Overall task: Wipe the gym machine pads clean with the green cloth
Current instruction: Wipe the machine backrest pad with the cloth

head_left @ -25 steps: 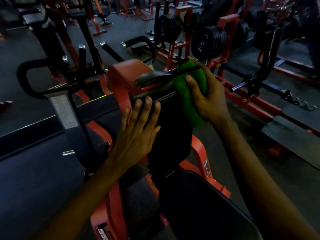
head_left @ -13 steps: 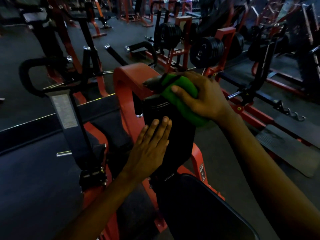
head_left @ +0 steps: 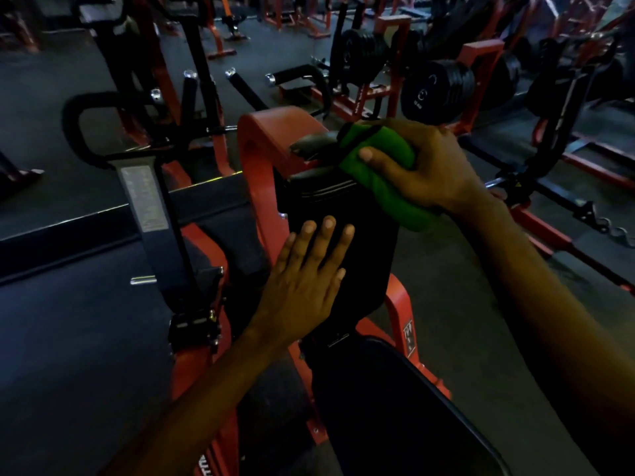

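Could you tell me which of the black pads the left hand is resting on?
The upright pad at the machine's middle: the left hand lies flat on its face. The seat pad nearest the camera is untouched.

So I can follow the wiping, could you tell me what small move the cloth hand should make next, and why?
Probably draw the green cloth down the upright black pad: the right hand grips it at the pad's top edge, while the left hand lies flat lower down, steadying it.
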Available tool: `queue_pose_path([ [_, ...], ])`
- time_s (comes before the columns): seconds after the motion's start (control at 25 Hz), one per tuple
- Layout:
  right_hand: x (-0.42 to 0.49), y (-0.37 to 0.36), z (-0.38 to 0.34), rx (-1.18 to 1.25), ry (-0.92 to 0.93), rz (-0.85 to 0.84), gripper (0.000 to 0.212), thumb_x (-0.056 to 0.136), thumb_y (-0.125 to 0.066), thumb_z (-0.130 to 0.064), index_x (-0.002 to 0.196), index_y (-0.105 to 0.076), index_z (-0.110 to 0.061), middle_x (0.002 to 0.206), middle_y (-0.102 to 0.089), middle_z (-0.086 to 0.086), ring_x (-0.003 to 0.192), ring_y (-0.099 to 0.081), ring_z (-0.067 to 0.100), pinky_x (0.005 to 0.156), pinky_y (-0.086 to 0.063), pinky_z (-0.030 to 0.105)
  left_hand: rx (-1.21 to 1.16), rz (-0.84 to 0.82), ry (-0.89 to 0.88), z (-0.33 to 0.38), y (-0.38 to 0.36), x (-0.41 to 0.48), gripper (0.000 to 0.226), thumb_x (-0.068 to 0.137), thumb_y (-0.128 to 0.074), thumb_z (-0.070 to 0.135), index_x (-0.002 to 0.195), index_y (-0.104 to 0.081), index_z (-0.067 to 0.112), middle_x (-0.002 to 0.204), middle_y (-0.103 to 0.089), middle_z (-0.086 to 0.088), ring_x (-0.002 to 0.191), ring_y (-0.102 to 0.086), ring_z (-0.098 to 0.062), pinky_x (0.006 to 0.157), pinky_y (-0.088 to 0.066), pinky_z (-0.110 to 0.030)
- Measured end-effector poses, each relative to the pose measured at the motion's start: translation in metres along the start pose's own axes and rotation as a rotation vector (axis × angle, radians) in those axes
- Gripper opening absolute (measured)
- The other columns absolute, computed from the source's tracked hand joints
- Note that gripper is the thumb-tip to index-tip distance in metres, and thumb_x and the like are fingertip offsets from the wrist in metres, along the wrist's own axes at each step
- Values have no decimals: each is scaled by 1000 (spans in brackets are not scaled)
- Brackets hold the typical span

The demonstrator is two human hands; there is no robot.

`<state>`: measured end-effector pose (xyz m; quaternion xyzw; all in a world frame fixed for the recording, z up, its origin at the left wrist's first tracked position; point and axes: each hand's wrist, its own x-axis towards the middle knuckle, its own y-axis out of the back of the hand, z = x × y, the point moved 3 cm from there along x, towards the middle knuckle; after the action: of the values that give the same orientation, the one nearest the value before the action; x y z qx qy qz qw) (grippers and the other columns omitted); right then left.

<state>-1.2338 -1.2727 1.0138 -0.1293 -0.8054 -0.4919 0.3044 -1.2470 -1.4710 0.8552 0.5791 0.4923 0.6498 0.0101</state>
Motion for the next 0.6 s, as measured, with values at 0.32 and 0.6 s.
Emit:
queue_pose_path([
  [0.32,32,-11,-21,-19,296,-357,58,94,-49,-66,135,-60,-27,130,-66,-4,112,-64,10,94,-52,31,34,-87,294,40,-4,-6,78,101,-46,37,158,2,16,164,21,-9,153,14,-27,125,5,-42],
  [0.6,35,-22,-44,-102,488,-413,59,94,-50,-67,140,-56,-30,137,-62,-8,114,-62,10,89,-43,21,109,-180,409,61,-4,-11,78,103,-42,41,158,5,13,165,13,-8,153,14,-26,125,5,-42],
])
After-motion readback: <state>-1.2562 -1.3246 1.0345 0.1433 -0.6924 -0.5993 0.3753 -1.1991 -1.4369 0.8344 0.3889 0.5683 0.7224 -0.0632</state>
